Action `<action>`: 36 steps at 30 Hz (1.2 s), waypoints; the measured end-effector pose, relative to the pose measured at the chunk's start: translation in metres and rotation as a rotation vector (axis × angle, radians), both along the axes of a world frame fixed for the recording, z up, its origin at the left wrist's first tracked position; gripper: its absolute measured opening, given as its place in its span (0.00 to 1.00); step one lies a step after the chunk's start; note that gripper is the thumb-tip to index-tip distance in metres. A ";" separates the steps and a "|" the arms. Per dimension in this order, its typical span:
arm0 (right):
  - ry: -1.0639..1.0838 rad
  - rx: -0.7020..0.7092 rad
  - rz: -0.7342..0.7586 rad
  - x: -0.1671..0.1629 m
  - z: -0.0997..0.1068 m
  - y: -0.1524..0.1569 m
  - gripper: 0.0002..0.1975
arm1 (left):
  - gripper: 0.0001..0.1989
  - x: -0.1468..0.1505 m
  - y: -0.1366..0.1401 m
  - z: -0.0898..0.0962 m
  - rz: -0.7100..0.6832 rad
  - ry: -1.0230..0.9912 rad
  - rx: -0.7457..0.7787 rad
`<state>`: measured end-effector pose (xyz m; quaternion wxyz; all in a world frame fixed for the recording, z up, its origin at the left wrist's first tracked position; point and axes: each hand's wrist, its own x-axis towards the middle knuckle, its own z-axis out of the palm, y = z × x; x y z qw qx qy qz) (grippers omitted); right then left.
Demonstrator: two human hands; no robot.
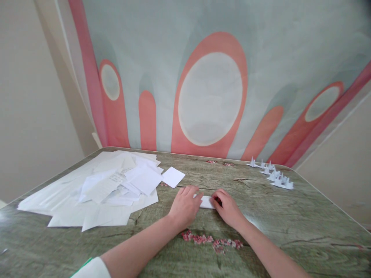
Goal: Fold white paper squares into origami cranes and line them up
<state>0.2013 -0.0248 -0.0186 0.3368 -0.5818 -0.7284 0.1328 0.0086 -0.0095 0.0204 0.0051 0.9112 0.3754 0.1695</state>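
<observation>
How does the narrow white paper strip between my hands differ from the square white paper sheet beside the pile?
Your left hand and right hand touch the narrow white paper strip; no hand touches the square white paper sheet. The strip looks elongated, the sheet square. Both are white paper on the wood-patterned table.

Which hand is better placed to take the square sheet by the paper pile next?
Probably the left hand: it is nearer the square sheet. The right hand is farther off, at the opposite end of the narrow white paper.
</observation>
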 end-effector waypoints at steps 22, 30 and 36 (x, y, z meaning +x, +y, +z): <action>0.024 -0.150 0.134 0.003 0.011 0.024 0.08 | 0.37 -0.003 -0.029 -0.013 -0.150 0.143 -0.184; 0.042 -0.139 0.127 0.005 0.005 0.024 0.08 | 0.37 -0.003 -0.031 -0.009 -0.131 0.148 -0.231; 0.047 -0.147 0.120 0.007 0.004 0.025 0.06 | 0.38 -0.001 -0.029 -0.010 -0.122 0.147 -0.243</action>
